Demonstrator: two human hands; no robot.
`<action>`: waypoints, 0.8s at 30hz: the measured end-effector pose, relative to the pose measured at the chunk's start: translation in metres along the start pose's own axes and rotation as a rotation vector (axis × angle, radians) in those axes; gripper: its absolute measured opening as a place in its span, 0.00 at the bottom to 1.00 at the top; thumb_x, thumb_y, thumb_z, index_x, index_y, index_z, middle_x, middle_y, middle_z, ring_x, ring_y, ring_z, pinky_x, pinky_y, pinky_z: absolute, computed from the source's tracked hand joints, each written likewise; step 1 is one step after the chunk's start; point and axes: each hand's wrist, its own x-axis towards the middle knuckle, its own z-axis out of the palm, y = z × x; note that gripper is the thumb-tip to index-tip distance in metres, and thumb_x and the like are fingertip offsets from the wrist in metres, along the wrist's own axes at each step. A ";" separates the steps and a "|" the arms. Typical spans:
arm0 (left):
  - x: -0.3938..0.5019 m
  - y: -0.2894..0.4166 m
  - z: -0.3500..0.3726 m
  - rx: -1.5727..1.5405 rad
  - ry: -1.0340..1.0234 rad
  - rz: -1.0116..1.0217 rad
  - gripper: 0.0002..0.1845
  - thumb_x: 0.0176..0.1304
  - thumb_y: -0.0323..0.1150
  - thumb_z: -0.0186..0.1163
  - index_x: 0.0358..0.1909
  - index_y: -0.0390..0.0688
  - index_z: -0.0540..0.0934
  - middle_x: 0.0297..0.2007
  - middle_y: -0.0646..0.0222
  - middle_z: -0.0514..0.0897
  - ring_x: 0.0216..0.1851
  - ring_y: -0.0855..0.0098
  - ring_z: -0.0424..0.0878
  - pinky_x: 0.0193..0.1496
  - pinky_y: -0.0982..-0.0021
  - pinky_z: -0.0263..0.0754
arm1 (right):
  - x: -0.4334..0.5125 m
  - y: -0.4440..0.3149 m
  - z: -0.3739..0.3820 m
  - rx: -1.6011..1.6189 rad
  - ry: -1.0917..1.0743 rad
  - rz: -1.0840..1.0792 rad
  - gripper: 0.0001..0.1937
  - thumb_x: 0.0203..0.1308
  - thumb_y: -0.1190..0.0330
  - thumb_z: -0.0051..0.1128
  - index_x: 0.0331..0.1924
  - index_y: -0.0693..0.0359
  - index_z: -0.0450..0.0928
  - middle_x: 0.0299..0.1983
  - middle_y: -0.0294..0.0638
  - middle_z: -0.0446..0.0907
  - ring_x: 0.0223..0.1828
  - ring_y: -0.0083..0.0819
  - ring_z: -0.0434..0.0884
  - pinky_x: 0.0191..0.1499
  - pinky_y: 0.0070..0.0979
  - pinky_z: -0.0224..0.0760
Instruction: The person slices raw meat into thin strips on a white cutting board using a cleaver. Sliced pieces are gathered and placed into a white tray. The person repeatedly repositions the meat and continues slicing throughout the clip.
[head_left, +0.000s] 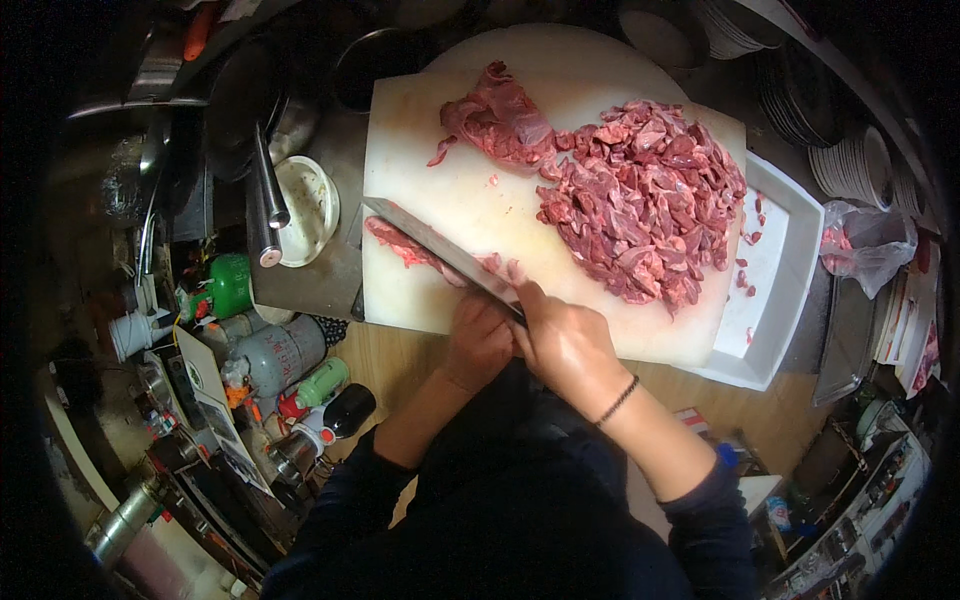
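Observation:
My right hand (566, 330) grips the handle of a long, broad-bladed knife (442, 244), whose tip points to the far left. The blade lies slantwise over the near left part of a white cutting board (420, 176). Along its near side runs a strip of raw red meat (409, 244). My left hand (480, 337), fingers curled, is at the strip's near end, close beside my right hand; what its fingers hold is hidden. A large heap of cut meat pieces (652, 202) covers the board's right side. A bigger uncut piece of meat (502, 120) rests at the far side.
A white plastic tray (795, 300) with meat scraps sits partly under the board's right edge. Beyond it are stacked plates (855, 165) and a clear plastic bag (870, 240). Left are an oval white dish (311, 202), pan handles (270, 195) and a grey gas cylinder (281, 356).

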 end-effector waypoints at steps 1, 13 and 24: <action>-0.001 0.000 -0.002 -0.019 -0.002 -0.003 0.17 0.52 0.23 0.71 0.46 0.43 0.88 0.49 0.61 0.85 0.54 0.51 0.83 0.58 0.50 0.80 | 0.003 0.001 0.002 0.002 0.014 0.002 0.14 0.66 0.65 0.68 0.49 0.62 0.77 0.28 0.52 0.85 0.30 0.53 0.88 0.33 0.46 0.82; 0.001 -0.017 -0.024 0.033 -0.092 0.074 0.17 0.51 0.23 0.71 0.45 0.43 0.89 0.51 0.63 0.86 0.55 0.56 0.82 0.56 0.56 0.79 | -0.110 -0.007 -0.070 -0.073 -0.040 0.226 0.13 0.69 0.63 0.68 0.49 0.58 0.78 0.30 0.51 0.87 0.30 0.53 0.88 0.31 0.45 0.81; 0.005 -0.022 -0.019 -0.014 -0.025 0.033 0.14 0.47 0.25 0.72 0.40 0.42 0.89 0.48 0.62 0.86 0.52 0.53 0.84 0.53 0.51 0.78 | -0.004 -0.016 0.009 0.078 0.008 0.145 0.15 0.69 0.64 0.67 0.49 0.62 0.75 0.29 0.56 0.85 0.32 0.60 0.86 0.35 0.50 0.80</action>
